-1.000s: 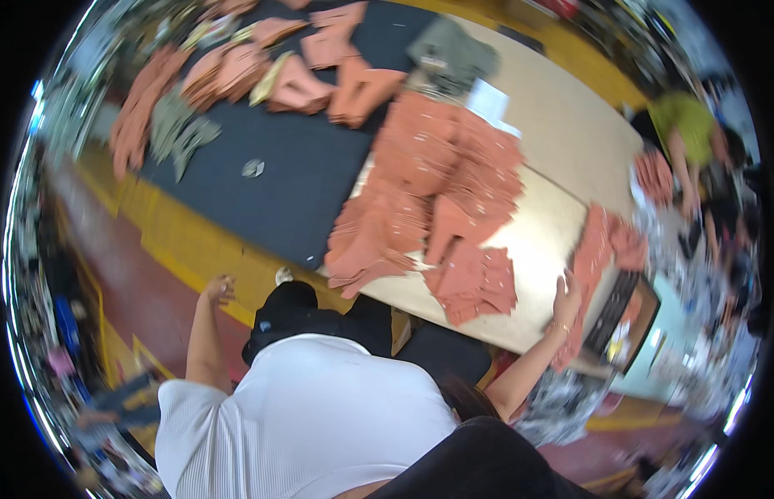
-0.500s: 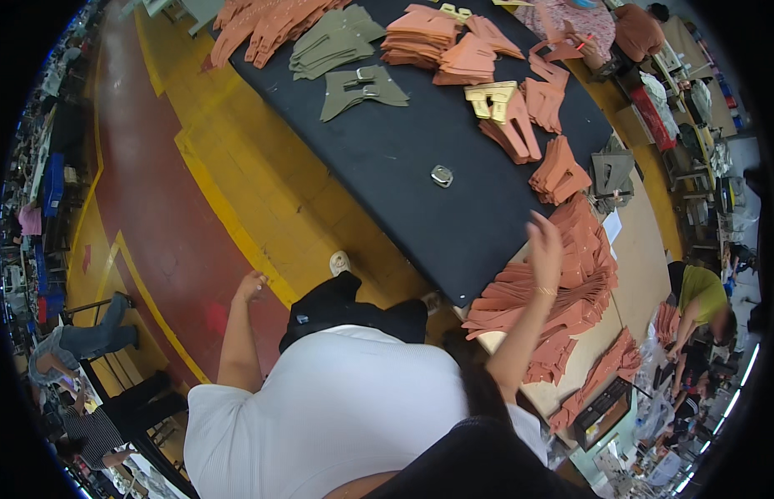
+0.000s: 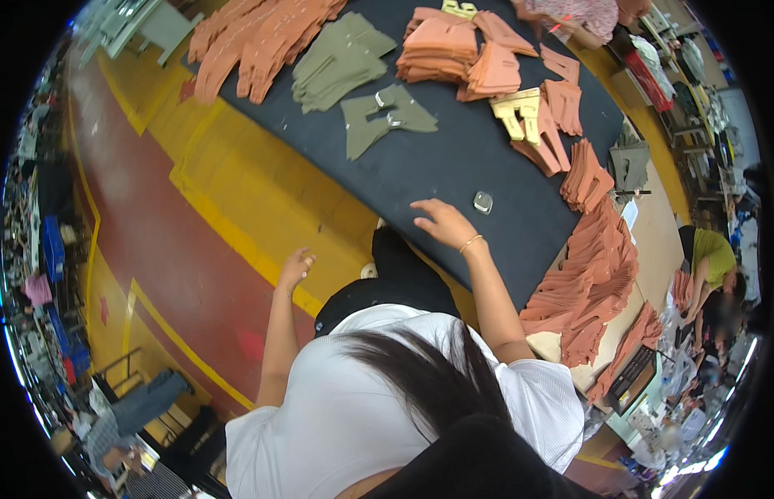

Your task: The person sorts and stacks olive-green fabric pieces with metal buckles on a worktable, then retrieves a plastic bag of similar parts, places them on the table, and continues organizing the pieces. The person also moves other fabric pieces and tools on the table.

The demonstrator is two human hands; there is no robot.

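My right hand (image 3: 447, 224) hovers over the near edge of the dark table (image 3: 437, 170), open, fingers apart and nothing in them. Just beyond it a small rounded metal piece (image 3: 482, 202) lies on the table. Out over the floor, away from the table, hangs my left hand (image 3: 295, 270); its fingers are loosely bent and apart, with a ring on one and no object seen in them. Farther off lies a grey-green cut piece (image 3: 385, 123) with two shiny buckle-like metal parts on it. Behind that is a stack of grey-green pieces (image 3: 341, 62).
Orange cut pieces (image 3: 266, 41) and a thick orange stack (image 3: 437, 50) lie at the far side, with a yellow piece (image 3: 517, 112) nearby. A fanned orange heap (image 3: 591, 279) spreads over the light table at right. One person (image 3: 582, 21) is across the table; another (image 3: 711, 254) bends at right.
My right hand has swung left from beside the orange heap to the table's near edge. My body has moved forward along the table, and the view has turned.
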